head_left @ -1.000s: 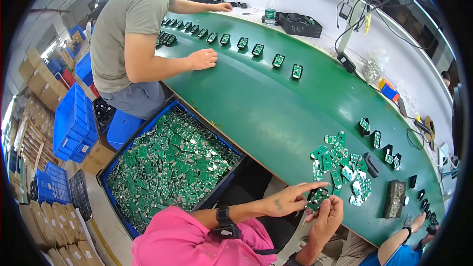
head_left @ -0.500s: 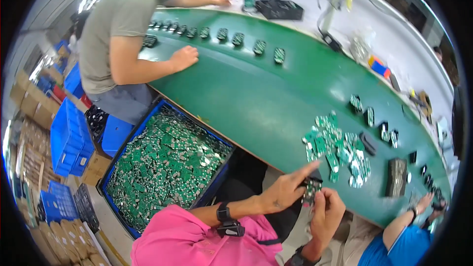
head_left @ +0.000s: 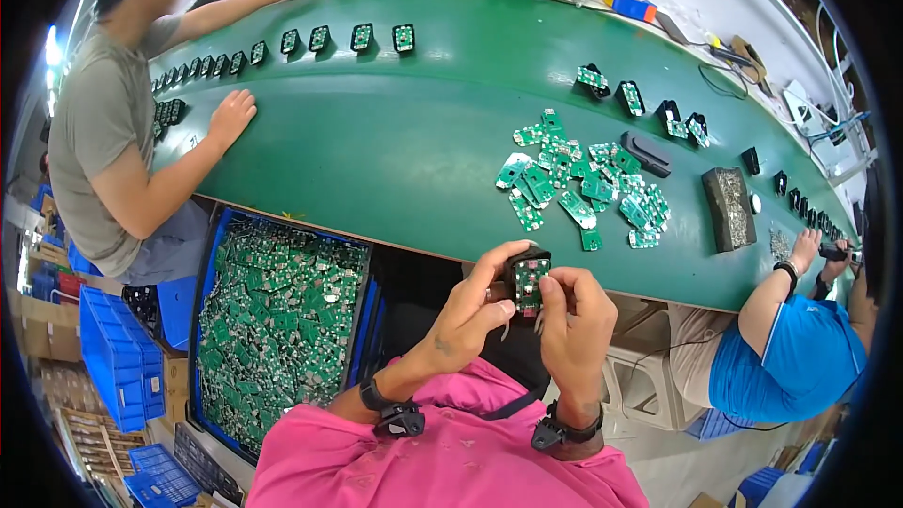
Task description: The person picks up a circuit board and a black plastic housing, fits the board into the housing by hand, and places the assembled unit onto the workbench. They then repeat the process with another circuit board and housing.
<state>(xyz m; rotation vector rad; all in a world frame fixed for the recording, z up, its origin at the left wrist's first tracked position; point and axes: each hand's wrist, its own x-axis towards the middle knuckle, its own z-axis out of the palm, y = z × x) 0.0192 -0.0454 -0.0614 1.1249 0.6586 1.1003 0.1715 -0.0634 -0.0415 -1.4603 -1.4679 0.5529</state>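
Close to my body, just off the table's front edge, I hold a small black plastic case with a green circuit board (head_left: 530, 287) seated in or against its open face. My left hand (head_left: 470, 301) grips the case from the left, forefinger over its top and thumb low on its side. My right hand (head_left: 576, 320) pinches the board's right edge between thumb and fingers. Beyond my hands lies a loose pile of green circuit boards (head_left: 578, 179) on the green table (head_left: 376, 150). An empty-looking black case (head_left: 645, 154) rests beside the pile.
A blue bin (head_left: 209, 306) full of circuit boards stands at my left. Cases with boards (head_left: 362, 38) line the table's far side, others (head_left: 630, 99) sit at right. A dark block (head_left: 729, 210) stands near a co-worker in blue (head_left: 790, 348). Another person (head_left: 122, 122) works at left.
My head view has turned rightward, so the scene shifts left. My left forefinger, stretched out before, now curls over the case. The case with its board is now upright, its board side facing me.
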